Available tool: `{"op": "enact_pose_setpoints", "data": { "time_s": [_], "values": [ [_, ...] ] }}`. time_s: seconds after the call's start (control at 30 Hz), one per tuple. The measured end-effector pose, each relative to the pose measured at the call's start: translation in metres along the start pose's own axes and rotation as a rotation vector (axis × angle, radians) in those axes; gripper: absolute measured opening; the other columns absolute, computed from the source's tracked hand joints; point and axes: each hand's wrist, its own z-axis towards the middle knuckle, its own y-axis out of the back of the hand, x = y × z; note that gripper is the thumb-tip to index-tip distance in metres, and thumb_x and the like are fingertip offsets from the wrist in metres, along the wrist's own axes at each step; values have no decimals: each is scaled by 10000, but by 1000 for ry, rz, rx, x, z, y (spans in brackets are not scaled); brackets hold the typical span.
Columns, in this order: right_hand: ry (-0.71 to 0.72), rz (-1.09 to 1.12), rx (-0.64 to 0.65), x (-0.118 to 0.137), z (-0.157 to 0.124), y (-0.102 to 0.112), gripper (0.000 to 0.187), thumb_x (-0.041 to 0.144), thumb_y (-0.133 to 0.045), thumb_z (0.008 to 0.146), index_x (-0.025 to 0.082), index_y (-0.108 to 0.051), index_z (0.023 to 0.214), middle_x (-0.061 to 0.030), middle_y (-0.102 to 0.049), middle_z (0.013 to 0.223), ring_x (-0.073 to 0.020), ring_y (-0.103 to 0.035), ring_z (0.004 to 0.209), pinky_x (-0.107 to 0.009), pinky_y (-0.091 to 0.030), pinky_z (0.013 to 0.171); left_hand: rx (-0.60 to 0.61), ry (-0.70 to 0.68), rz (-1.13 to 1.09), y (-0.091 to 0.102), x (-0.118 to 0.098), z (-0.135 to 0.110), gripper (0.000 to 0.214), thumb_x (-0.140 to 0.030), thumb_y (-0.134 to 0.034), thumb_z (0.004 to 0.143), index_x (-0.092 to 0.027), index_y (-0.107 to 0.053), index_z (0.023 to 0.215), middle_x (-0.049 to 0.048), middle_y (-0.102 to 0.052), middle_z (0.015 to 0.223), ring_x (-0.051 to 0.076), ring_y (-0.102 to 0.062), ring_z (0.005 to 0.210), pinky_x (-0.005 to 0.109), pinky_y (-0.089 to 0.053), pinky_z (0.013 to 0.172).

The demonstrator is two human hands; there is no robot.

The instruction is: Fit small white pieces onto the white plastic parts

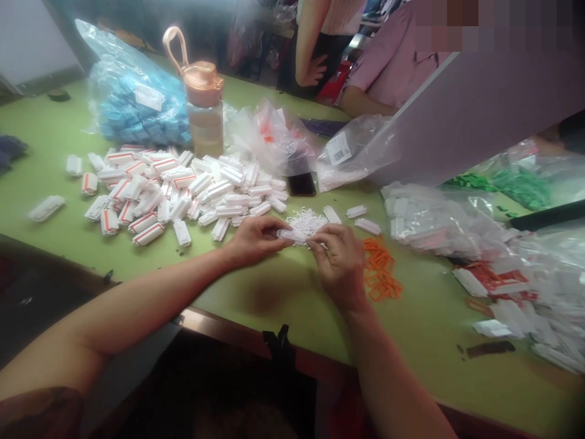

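My left hand (pixel 253 239) and my right hand (pixel 337 259) meet over the green table (pixel 274 305), both pinching a small white plastic piece (pixel 291 234). Just behind it lies a little heap of tiny white parts (pixel 307 222). Loose orange clips (pixel 381 271) lie to the right of my right hand. A big pile of white pieces with red stripes (pixel 173 189) spreads to the left of my left hand.
A bottle with a pink lid (pixel 204 110), a bag of blue parts (pixel 132 100), crumpled clear bags (pixel 274 137) and a black phone (pixel 301 183) stand behind. More bagged white pieces (pixel 439 219) lie at right. Two other people stand across the table.
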Motion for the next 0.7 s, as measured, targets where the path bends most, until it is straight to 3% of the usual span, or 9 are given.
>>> {"op": "enact_pose_setpoints", "data": {
  "time_s": [0.3,0.53,0.7],
  "values": [
    [143,-246,32,6,-1,5,225,295,-480,954,227,-682,881,-49,-693,939,-181,-586,853,-345,-306,734,-4,49,40,-3,-4,-1,344,-377,-760,672,-121,-719,898,5,-624,651,70,-501,569,204,-416,550],
    [81,-217,-5,11,-6,-3,230,310,-496,945,271,-716,1002,-43,-709,961,-178,-603,847,-338,-346,743,-11,167,-340,0,3,1,414,-338,-822,609,-117,-702,939,52,-712,752,120,-643,658,243,-505,635],
    [4,-29,12,4,-3,0,252,337,-493,939,272,-715,1037,-57,-693,1018,-190,-606,884,-346,-400,783,-29,165,-377,2,6,3,397,-321,-836,590,-129,-710,915,45,-725,773,121,-657,662,246,-520,644]
  ]
}}
